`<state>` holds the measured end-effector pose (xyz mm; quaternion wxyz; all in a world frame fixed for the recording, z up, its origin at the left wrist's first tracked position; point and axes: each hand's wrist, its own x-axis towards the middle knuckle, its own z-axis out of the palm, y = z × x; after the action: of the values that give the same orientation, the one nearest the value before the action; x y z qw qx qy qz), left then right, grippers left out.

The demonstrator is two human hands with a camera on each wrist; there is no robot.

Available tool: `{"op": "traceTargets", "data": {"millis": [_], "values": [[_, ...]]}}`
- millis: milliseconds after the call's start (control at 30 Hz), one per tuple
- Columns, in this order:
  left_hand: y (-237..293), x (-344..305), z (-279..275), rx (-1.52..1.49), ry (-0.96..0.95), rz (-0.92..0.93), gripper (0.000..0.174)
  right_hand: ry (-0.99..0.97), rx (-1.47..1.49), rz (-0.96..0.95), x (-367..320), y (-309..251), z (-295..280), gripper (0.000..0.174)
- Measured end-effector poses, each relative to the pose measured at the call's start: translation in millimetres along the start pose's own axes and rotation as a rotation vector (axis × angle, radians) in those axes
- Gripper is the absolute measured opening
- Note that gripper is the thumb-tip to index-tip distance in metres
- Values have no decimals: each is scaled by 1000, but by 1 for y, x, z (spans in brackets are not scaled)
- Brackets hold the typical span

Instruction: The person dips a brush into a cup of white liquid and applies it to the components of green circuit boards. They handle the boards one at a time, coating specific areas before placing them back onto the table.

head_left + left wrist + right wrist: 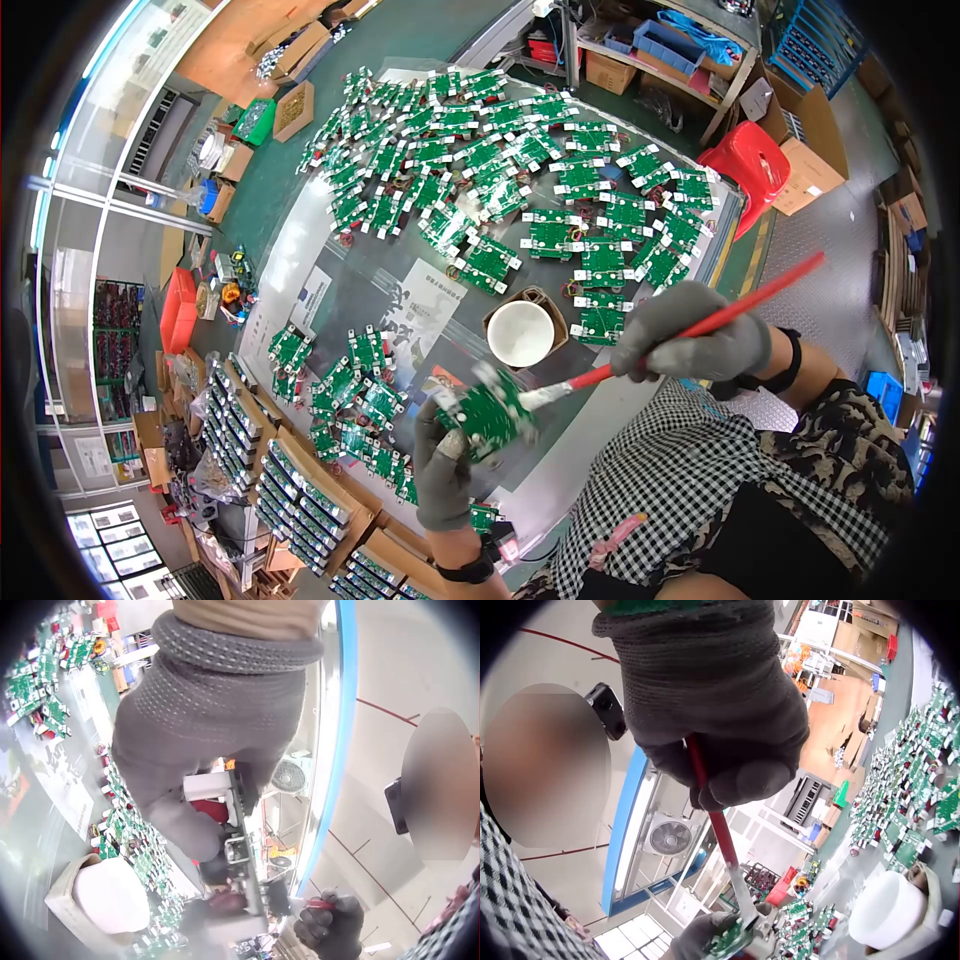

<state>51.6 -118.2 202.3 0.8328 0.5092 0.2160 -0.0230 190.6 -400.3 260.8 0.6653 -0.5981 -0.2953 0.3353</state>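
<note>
My gloved left hand (pixel 443 478) grips a green circuit board (pixel 485 415) by its edge, raised over the near side of the table. In the left wrist view the board (pixel 241 862) appears edge-on, with components along one side. My gloved right hand (pixel 692 335) holds a red-handled brush (pixel 590 378), its fingers curled round the handle. The brush's pale bristle end meets the board's face, both slightly blurred in the head view. Just beyond the board stands a white tub (pixel 521 335) inside a small cardboard box (pixel 556 318).
Many similar green boards (pixel 490 262) cover the far part of the table, and a smaller group (pixel 365 350) lies to the left. Racks of parts (pixel 300 510) stand along the left edge. A red stool (pixel 748 170) is near the far right corner.
</note>
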Motion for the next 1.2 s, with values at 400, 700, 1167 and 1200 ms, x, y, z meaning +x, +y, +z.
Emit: {"op": "traceTargets", "data": {"millis": [400,700,1167,1200], "values": [[-9,-11,60,-40,293,304,46,108,-150,-197,0,9,36,11],[-17,-10,58,-111,315,360,48,79,-205,-205,-2,1,29,11],[-10,-15,62,-111,388,328,57,119,-284,-296,7,-2,19,13],[-10,-17,62,-108,397,285,58,145,-293,-322,9,-3,19,13]]}}
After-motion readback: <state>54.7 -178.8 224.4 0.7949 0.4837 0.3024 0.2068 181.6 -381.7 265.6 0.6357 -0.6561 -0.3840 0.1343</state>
